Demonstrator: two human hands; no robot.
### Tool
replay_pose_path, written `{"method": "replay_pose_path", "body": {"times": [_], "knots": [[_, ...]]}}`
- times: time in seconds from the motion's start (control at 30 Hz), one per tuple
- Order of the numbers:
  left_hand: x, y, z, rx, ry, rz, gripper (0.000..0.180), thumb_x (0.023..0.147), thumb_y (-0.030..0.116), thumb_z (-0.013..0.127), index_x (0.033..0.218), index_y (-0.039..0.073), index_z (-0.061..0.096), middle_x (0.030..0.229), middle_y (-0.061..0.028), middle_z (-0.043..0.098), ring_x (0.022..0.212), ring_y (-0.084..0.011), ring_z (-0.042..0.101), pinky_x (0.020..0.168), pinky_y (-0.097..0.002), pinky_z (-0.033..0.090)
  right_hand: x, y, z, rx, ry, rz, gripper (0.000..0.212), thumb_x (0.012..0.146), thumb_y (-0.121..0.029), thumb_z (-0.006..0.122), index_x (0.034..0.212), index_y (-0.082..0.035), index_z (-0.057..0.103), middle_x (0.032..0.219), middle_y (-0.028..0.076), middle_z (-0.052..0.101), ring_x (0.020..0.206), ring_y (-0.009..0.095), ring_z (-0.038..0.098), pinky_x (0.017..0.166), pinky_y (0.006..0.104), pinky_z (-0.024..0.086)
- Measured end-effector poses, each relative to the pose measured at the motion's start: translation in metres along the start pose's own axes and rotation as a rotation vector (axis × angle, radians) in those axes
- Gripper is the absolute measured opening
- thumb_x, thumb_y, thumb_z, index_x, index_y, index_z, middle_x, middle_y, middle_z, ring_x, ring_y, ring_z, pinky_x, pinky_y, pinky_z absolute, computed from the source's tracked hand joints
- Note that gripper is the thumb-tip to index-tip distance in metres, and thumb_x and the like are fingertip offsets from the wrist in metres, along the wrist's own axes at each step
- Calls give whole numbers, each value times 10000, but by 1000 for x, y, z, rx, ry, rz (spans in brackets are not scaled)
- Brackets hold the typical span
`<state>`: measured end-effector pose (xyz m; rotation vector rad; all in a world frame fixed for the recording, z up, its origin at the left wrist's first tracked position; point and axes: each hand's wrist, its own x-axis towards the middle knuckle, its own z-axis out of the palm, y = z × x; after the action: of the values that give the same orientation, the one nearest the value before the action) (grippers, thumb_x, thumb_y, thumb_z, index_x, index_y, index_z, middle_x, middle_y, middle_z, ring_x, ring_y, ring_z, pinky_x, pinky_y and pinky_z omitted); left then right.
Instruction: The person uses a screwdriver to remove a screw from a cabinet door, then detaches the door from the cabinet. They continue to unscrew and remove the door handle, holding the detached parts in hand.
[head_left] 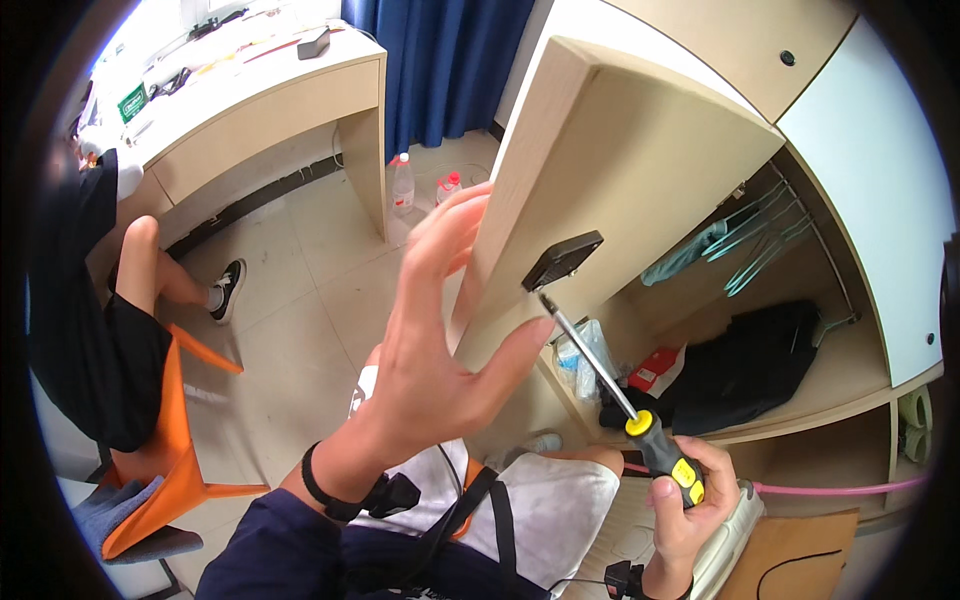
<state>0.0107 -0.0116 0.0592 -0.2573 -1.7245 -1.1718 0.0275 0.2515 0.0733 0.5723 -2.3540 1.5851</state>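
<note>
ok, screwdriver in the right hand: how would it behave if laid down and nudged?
The screwdriver should be stiff; its metal shaft looks straight. Probably handle-heavy, since the black-and-yellow handle is much thicker than the shaft. It might roll a little, as the shaft looks round, though the handle's contours could check that.

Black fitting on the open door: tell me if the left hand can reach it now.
Probably yes: the left hand is at the edge of the door, its thumb just below the black fitting, which looks uncovered. Only the screwdriver, its tip near the fitting's lower end, might get in the way.
</note>
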Motion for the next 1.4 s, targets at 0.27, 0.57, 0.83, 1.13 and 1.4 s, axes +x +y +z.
{"method": "replay_pose_path", "body": {"times": [0.27,0.57,0.83,1.13,1.4], "knots": [[-8,-10,8,-100,-84,-206,482,849,77,630,1258,-17,393,894,-120,634,757,-195,635,670,-280,482,0,-2,-2,10,14,31,397,717,-198,751,975,57,588,879,122,632,774,142,588,704,246,466],[-8,-21,11,-157,-53,-86,380,875,45,590,1202,-26,411,906,-163,620,733,-223,627,652,-293,482,0,9,-5,-60,-53,-126,430,809,-262,676,1034,60,499,837,150,598,464,70,460,407,176,337],[-8,-16,9,-138,-49,-78,380,875,22,579,1211,-34,410,911,-173,619,741,-228,631,661,-289,484,-3,-17,1,12,16,97,400,741,-211,734,981,60,564,897,147,640,783,151,598,706,242,473],[-10,-10,12,-174,-54,-100,392,875,21,579,1223,-37,409,980,-185,624,798,-245,649,694,-295,496,-14,-7,-5,-91,-53,-17,450,802,-276,680,1042,50,486,842,152,617,553,90,489,517,200,370],[-12,-11,13,-131,-45,-58,400,868,24,587,1221,-41,411,1057,-205,609,842,-285,655,719,-319,507,-25,-11,-1,10,-109,141,390,841,-252,651,1084,5,488,857,99,607,582,64,479,503,181,362]]}}
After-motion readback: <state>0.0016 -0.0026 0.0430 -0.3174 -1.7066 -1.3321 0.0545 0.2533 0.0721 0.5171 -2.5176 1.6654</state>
